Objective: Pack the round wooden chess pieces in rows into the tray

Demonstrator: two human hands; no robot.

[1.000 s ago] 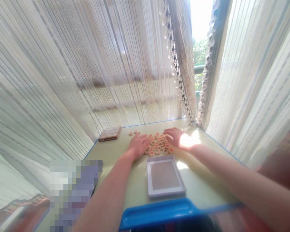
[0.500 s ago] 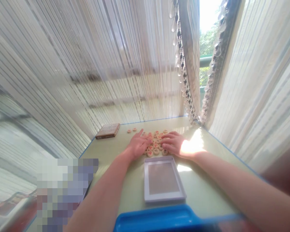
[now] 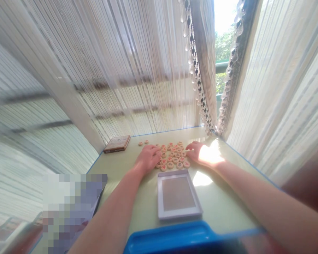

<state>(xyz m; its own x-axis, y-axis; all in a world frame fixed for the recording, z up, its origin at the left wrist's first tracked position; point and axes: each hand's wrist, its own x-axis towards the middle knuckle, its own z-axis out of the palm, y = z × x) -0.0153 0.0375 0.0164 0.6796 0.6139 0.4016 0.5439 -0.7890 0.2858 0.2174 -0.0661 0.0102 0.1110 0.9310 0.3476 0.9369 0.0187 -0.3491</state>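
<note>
Round Chinese chess pieces with red and dark characters lie close together on the pale table. At their left side is my left hand, palm down, its stretched fingers resting on or against the nearest pieces and hiding some. My right hand is at the right side of the group, fingers a little bent and apart, the tips next to the outermost pieces. Whether those tips touch them I cannot tell. Neither hand grips a piece. Just in front of the group is a shallow white box tray with a brown-grey bottom.
Two loose pieces lie at the far left, near a flat brown box. A blue plastic edge crosses the near side. String curtains hang behind the table. A pixelated patch covers something at the left.
My right hand has drawn back to the right, uncovering several pieces. My left hand has shifted slightly left, its thumb no longer sticking up. The pieces are more in view.
</note>
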